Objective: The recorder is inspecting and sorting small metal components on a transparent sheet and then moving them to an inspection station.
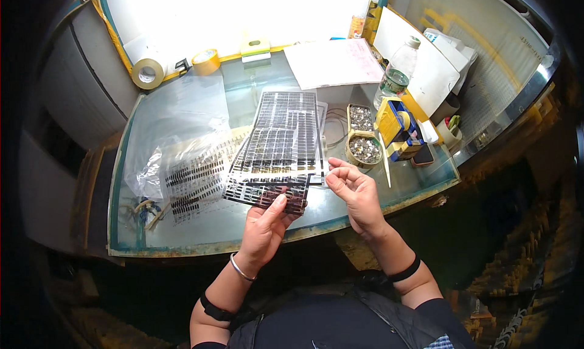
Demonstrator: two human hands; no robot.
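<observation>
A few transparent film sheets [281,130] with dense black printed patterns are fanned out over the glass tabletop. My left hand [263,232] grips their near edge, thumb on top and fingers underneath. At the right side, my right hand [360,194] pinches the lower corner of one sheet between thumb and forefinger. More printed film [198,174] lies flat on the glass to the left, partly under a clear plastic sheet [179,106].
Two small containers of tiny pieces [365,151], a blue-and-yellow tape dispenser [395,121] and a plastic bottle [398,72] stand at the right. Tape rolls [148,74] and pink-white paper [334,63] lie along the back. The glass table's edge [182,250] runs below my hands.
</observation>
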